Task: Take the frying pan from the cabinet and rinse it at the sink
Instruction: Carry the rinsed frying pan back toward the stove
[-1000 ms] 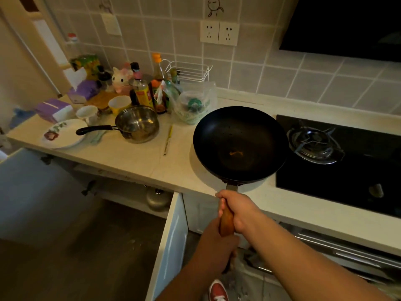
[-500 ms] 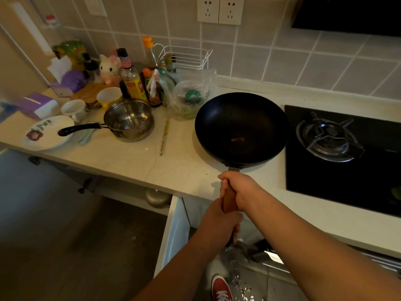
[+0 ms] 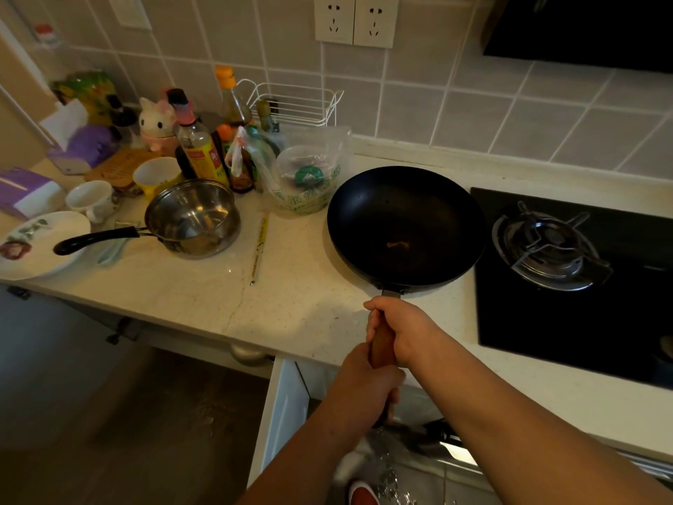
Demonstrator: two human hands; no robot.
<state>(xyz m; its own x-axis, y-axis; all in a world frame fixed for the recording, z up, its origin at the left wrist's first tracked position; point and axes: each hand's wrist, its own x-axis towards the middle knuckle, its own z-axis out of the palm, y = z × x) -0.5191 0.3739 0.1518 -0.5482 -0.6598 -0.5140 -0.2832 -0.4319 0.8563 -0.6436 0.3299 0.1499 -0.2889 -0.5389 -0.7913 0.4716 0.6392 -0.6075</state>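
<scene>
Both hands clamped on one wooden handle (image 3: pixel 381 342): right hand (image 3: pixel 404 331) wrapped around the upper part, close to the metal neck, left hand (image 3: pixel 368 384) closed around the lower end, fingers curled fully shut in each case. Frying pan (image 3: pixel 406 226) out over the counter (image 3: pixel 298 308), near its front edge, black bowl facing up, right rim just beside the left edge of the black gas hob (image 3: pixel 568 322). Whether resting on the stone or held slightly above: cannot tell. A small orange scrap (image 3: pixel 398 244) lying in the bottom of the bowl.

Toward the counter's left end, a steel saucepan (image 3: pixel 193 216) with a black handle pointing left, over the rim of a flowered plate (image 3: pixel 40 246) at the left front edge. Behind the saucepan, a yellow bowl (image 3: pixel 154 174) and a white cup (image 3: pixel 91 200). Along the back edge against the tiled wall, a cluster of sauce bottles (image 3: pixel 198 147), a cat-shaped figure (image 3: pixel 156 122), a white wire rack (image 3: pixel 295 103), and a clear plastic bag (image 3: pixel 309 180) just left of the pan's far rim. A pair of chopsticks (image 3: pixel 259 246) between saucepan and pan (lying nearly front to back). Burner grate (image 3: pixel 546 246) on the hob's left side. Below the front edge, a white cabinet door (image 3: pixel 284 413) standing open.
</scene>
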